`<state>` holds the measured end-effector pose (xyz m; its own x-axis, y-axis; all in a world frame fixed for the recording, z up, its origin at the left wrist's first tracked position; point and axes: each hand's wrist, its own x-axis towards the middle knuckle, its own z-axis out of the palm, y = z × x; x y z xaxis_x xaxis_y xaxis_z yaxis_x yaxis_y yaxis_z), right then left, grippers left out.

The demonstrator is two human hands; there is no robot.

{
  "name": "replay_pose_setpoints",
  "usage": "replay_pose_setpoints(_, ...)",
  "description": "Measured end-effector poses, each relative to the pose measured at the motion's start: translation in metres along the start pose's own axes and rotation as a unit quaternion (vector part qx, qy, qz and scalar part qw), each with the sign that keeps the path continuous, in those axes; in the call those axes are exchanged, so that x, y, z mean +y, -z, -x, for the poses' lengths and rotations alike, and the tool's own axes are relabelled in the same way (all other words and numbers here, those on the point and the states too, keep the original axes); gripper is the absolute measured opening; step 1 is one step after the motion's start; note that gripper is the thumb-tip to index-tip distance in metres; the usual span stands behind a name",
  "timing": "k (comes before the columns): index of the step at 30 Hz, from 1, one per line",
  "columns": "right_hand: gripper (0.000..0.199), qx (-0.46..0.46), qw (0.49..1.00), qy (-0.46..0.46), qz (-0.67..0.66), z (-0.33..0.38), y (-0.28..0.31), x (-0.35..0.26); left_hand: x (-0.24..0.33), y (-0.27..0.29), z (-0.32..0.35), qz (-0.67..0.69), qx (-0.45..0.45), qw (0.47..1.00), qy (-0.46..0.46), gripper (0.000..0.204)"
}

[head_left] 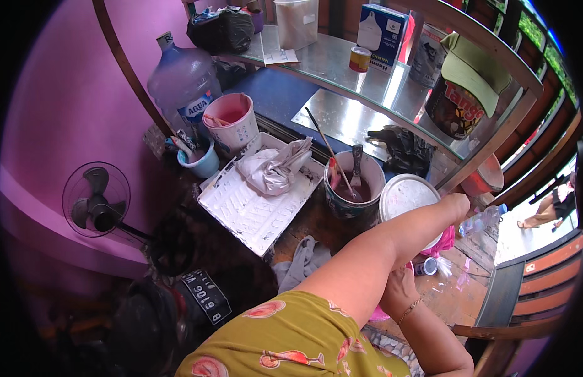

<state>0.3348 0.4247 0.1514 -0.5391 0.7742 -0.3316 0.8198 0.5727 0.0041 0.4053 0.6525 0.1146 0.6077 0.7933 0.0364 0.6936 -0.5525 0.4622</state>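
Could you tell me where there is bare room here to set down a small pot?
The glass shelf is bare between the small jar and the paper. The metal sheet beside the black bag is free too. Around the paint tray, paint bucket and lid it is crowded.

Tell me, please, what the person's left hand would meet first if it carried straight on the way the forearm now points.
Probably the slanted wooden post of the shelf frame: the left hand already lies at its lower end, just past the white bucket lid. Depth is unclear, so it may already be touching the post.
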Motion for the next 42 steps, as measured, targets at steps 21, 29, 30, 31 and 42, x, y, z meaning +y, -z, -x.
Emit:
replay_pose_setpoints(21, 0.016, 0.023, 0.977, 0.174, -0.121, 0.021, 0.019, -0.032, 0.001, -0.002, 0.005, 0.017, 0.014, 0.998, -0.06, 0.018)
replay_pose_setpoints(29, 0.024, 0.019, 0.984, -0.026, -0.175, 0.024, 0.056, -0.026, -0.013, -0.02, -0.009, 0.075, 0.066, 0.994, -0.049, 0.017)
replay_pose_setpoints(30, 0.026, 0.036, 0.978, -0.051, -0.197, 0.027, 0.048, -0.007, -0.01, -0.019, -0.007, 0.054, 0.037, 0.996, -0.065, 0.02)
replay_pose_setpoints(31, 0.028, 0.056, 0.968, -0.066, -0.234, 0.023, 0.053, -0.006, -0.026, -0.016, -0.011, 0.006, 0.033, 0.996, -0.078, 0.024)
replay_pose_setpoints(42, 0.05, 0.127, 0.93, -0.183, -0.293, 0.072, 0.031, -0.008, 0.002, 0.01, -0.003, -0.059, -0.043, 0.99, -0.122, 0.021)
